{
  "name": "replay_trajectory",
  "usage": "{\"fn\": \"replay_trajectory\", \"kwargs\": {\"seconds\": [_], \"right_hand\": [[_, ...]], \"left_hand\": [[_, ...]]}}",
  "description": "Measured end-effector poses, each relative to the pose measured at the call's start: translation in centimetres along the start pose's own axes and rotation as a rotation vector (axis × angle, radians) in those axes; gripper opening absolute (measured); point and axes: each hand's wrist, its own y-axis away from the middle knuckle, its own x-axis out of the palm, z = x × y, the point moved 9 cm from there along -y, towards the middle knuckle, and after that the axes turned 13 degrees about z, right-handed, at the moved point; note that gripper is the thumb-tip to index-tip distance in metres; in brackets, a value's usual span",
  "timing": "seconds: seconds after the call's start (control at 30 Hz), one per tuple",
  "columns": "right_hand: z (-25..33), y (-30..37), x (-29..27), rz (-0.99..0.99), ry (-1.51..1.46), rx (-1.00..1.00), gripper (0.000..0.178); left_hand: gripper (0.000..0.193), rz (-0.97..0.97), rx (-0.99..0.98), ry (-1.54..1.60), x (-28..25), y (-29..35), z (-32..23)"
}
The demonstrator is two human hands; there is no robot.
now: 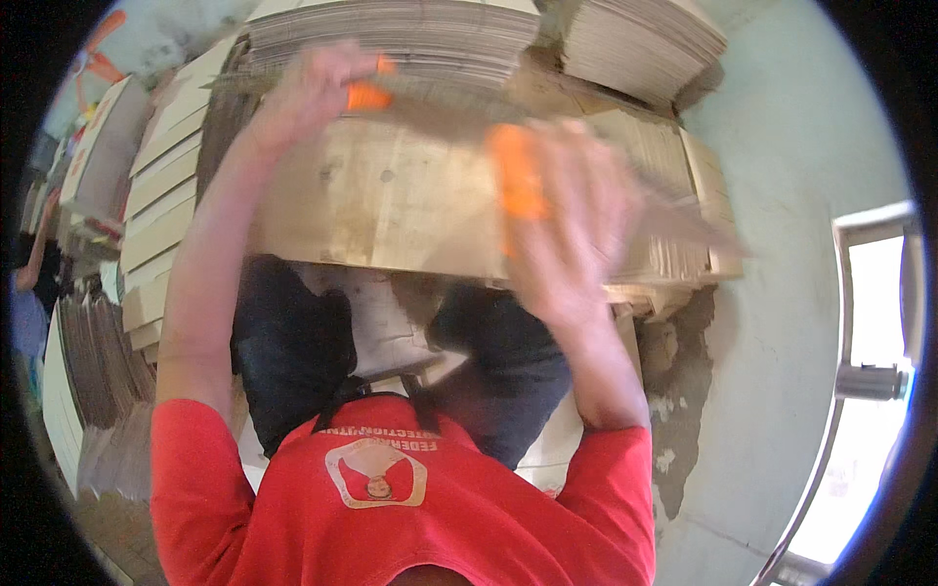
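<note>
A thin brown cardboard sheet (445, 117), seen nearly edge-on and smeared by motion, slants across the space in front of me. My left hand (318, 83) is closed at its left part, the fingers blurred. My right hand (576, 200) is closed around its right part, lower and nearer to me. Bright orange coverings or pieces show at the thumb side of both hands; their exact kind is too blurred to tell. Beneath the sheet lies a pale wooden board (430, 215) with a dark knot, in front of my knees.
Flat cardboard stacks stand behind the board (391, 39), at the far right (640, 49) and along the left (161, 215). More cardboard (674, 156) lies by the board's right end. A pale wall (782, 176) and a bright window (870, 293) are on the right. Another person's arm (37, 254) shows far left.
</note>
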Motion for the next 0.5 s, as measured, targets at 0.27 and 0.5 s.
{"fn": "replay_trajectory", "kwargs": {"seconds": [0.27,0.5], "right_hand": [[-16.0,8.5,5.5,0.413,0.345,0.538,0.066],[-26.0,25.4,11.4,0.885,0.430,1.061,0.075]], "left_hand": [[0.018,-0.245,-0.376,-0.697,-18.4,-3.7,0.1],[0.020,0.080,-0.873,-0.954,-11.7,8.5,19.9]]}}
